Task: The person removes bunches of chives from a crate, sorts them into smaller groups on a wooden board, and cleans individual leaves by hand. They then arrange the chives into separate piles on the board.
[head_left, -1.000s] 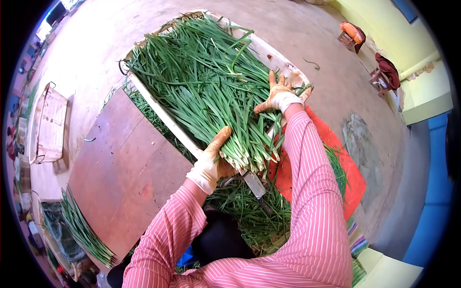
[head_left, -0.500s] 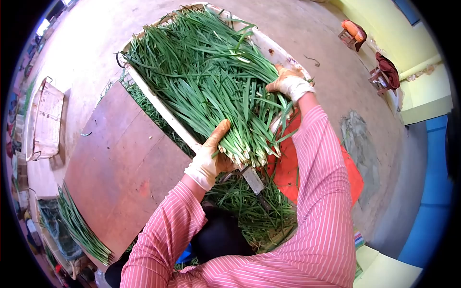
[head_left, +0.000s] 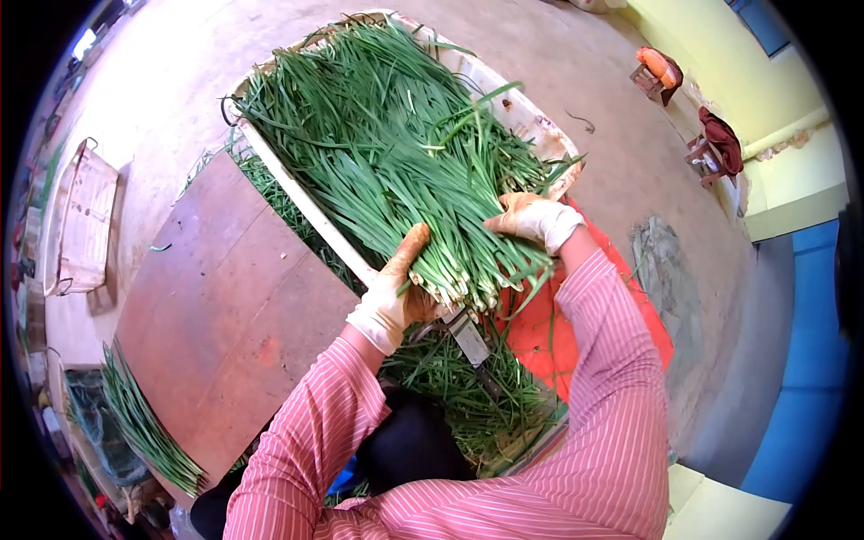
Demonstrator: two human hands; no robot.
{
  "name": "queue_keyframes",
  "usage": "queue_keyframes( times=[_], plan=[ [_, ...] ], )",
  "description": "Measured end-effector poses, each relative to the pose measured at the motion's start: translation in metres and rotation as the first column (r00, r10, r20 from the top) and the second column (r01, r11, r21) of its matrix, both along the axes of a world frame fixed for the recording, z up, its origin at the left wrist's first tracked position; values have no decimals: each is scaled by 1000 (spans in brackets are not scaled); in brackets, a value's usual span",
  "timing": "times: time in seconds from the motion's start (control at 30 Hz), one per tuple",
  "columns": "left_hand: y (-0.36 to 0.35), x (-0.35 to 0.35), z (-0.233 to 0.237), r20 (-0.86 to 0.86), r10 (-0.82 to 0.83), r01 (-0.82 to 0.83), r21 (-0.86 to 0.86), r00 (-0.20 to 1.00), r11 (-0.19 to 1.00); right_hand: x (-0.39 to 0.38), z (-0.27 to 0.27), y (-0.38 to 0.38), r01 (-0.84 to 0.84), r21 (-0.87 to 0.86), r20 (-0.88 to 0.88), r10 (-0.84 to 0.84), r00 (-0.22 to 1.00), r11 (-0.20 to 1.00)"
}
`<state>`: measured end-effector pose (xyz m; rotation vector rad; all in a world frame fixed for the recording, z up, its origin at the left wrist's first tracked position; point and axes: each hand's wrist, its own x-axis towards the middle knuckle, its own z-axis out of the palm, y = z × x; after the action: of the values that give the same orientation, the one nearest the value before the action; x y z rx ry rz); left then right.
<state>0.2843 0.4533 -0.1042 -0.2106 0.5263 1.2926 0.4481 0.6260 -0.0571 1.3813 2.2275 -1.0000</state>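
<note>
Long green garlic chives [head_left: 360, 117] fill a white, stained tub [head_left: 301, 193] in front of me. My left hand [head_left: 389, 297], in a soiled pale glove, is closed around the cut ends of a chive bunch [head_left: 441, 261], thumb on top. My right hand [head_left: 533, 220], gloved too, grips the right side of the same bunch near the tub's near right corner, fingers partly hidden by leaves. A broad-bladed knife [head_left: 470, 340] with a dark handle lies just below the bunch, its far end hidden beneath it.
A brown board [head_left: 225, 288] lies left of the tub, with a chive bundle [head_left: 148, 423] at its left edge. Loose chives [head_left: 468, 405] lie near my knees. Red sheeting [head_left: 549, 333] is at right; another white tub [head_left: 88, 220] stands far left. Two small stools [head_left: 702, 162] line the wall.
My right hand has moved down and slightly left, drawing the chives on the right toward the bunch in my left hand. More of the tub's right wall shows. My left hand stays put.
</note>
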Motion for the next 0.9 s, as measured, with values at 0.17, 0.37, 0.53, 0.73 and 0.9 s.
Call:
queue_keyframes(
  times=[0.17, 0.37, 0.53, 0.73, 0.9],
  plan=[
    [0, -1, 3, 12, -39, 39, -44, 999, 998, -24, 7, 1, 54, -176, 69, -42, 997, 983],
    [0, -7, -9, 44, -25, 23, 35, 999, 999, -31, -70, -18, 159, -440, -385, -345, 856, 884],
    [-21, -7, 14, -90, 50, -35, 165, 995, 986, -38, -11, -75, 221, -289, -543, -350, 764, 932],
    [-67, -7, 68, -126, -39, 68, 239, 991, 969, -29, 32, -131, 312, -137, -681, -318, 660, 940],
    [-110, -23, 110, -197, 15, 40, 274, 980, 961, -49, 80, -178, 339, -44, -681, -277, 678, 940]
  ],
)
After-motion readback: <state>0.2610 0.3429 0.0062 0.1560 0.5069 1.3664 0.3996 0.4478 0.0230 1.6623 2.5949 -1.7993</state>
